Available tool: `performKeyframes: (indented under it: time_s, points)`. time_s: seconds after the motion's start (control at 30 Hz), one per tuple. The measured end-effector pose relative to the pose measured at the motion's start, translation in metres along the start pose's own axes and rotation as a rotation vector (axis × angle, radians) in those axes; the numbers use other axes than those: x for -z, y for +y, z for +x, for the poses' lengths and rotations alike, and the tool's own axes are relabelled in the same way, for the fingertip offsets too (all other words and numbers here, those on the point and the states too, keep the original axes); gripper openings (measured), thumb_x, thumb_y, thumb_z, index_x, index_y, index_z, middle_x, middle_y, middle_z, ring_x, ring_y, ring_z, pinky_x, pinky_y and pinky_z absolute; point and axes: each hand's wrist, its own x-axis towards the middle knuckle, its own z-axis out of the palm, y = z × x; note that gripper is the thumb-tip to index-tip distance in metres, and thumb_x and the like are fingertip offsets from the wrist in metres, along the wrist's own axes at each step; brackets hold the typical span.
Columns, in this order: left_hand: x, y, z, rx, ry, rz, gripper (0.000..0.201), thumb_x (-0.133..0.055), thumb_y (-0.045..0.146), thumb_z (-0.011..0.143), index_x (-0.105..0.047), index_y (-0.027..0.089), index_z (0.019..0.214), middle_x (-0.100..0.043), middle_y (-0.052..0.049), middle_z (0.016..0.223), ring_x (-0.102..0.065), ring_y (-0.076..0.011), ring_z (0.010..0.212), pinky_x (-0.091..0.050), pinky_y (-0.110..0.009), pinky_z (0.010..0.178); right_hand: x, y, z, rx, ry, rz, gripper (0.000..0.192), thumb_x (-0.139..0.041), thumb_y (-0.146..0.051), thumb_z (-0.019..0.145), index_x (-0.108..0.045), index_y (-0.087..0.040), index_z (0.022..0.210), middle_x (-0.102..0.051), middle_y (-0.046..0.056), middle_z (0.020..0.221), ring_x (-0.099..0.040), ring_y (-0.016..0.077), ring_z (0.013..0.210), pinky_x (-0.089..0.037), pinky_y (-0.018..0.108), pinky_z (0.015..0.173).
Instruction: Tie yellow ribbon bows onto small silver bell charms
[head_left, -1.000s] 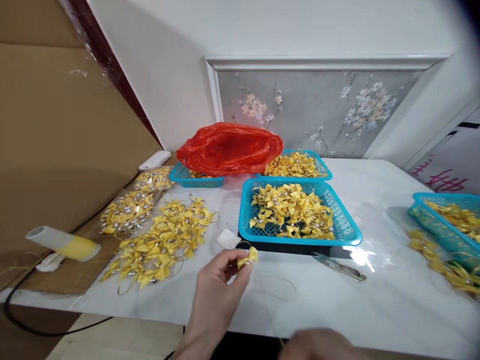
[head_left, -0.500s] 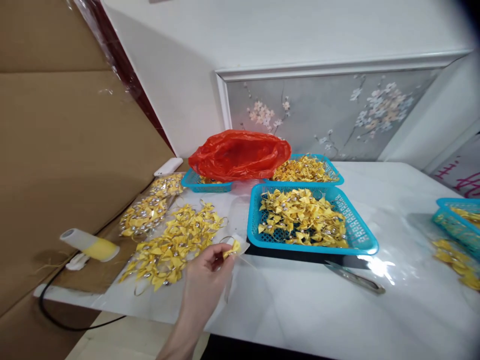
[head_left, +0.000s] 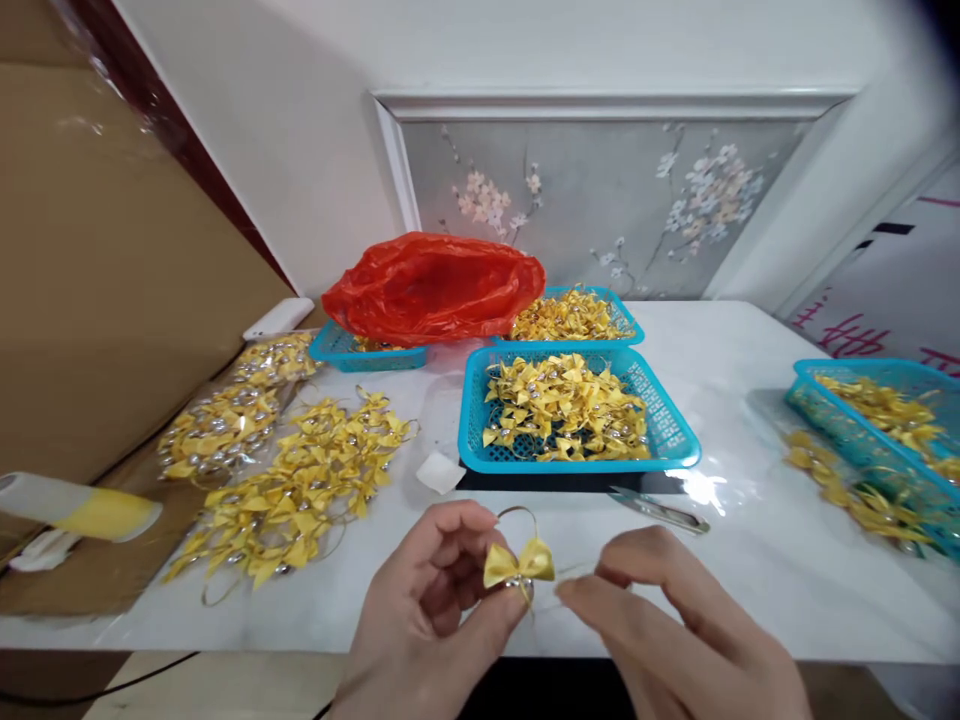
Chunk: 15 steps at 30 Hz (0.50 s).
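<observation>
Bow (head_left: 519,563) pinched in left-hand fingers (head_left: 491,612), right fingers (head_left: 581,590) just beside.

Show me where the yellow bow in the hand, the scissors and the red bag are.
yellow bow (head_left: 519,563), head view, its middle knot
scissors (head_left: 660,513), head view, the blades
red bag (head_left: 435,288), head view, its top side
</observation>
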Motion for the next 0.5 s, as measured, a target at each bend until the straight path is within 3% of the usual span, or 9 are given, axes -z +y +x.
performKeyframes:
  time_s: [0.2,0.33,0.5]
  points:
    - [0.014,-0.013,0.005,0.008,-0.129,-0.030,0.024,-0.080,0.010,0.065,-0.071,0.025,0.083,-0.071,0.003,0.074,-0.068,-0.0115,0.068,-0.052,-0.012,0.058,-0.011,0.002,0.010,0.161,-0.020,-0.056,0.022,-0.058,0.004,0.083,-0.067,-0.010,0.097,-0.054,0.006,0.071,-0.050,0.0156,0.061,-0.044,0.027,0.049]
    - [0.018,-0.019,0.011,0.038,-0.229,-0.029,0.018,-0.079,0.014,0.071,-0.071,0.025,0.084,-0.071,0.002,0.076,-0.067,-0.0118,0.070,-0.052,-0.013,0.060,-0.011,0.006,0.004,0.135,-0.032,-0.044,0.025,-0.060,0.005,0.082,-0.066,-0.008,0.102,-0.053,0.007,0.073,-0.047,0.0164,0.064,-0.043,0.028,0.051]
    - [0.016,-0.017,0.015,0.077,-0.254,-0.024,0.016,-0.081,0.018,0.071,-0.071,0.024,0.082,-0.071,0.002,0.076,-0.065,-0.0123,0.071,-0.052,-0.014,0.062,-0.013,0.007,0.001,0.131,-0.016,-0.038,0.025,-0.059,0.006,0.081,-0.066,-0.007,0.101,-0.052,0.007,0.073,-0.046,0.0165,0.064,-0.042,0.029,0.052]
